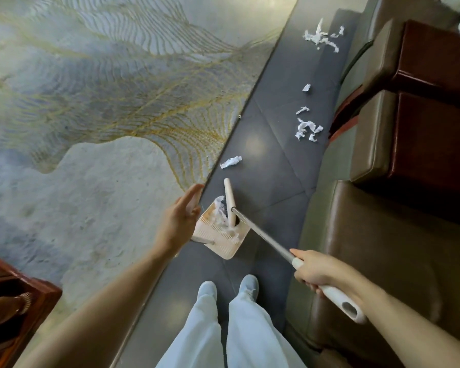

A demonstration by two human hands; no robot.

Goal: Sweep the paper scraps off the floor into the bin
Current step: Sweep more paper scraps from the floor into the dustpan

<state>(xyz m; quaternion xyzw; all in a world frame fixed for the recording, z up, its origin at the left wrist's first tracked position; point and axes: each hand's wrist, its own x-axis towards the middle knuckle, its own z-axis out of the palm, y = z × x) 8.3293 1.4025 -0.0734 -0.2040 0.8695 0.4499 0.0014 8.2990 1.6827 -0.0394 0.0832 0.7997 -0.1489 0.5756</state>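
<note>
My right hand (319, 273) is curled tight round the white plastic grip of the metal-shafted broom (263, 234). Its cream head rests in the peach plastic dustpan (225, 247) among crumpled paper. My left hand (179, 221) hangs just beside the pan, fingers straight and together, holding nothing. More torn white paper scraps (309, 129) lie ahead on the dark grey tile floor (274, 176).

A: What colour is the rug (91, 107)?
B: Grey-blue and cream, with wavy gold lines.
A: And the floor (276, 179)?
B: Dark grey tiles. The paper scraps (307, 130) are white.
A: The dustpan (225, 245)?
B: Pale pink. The broom (263, 235) has a silver pole and a white grip. The sofa (383, 235) on the right is brown.
</note>
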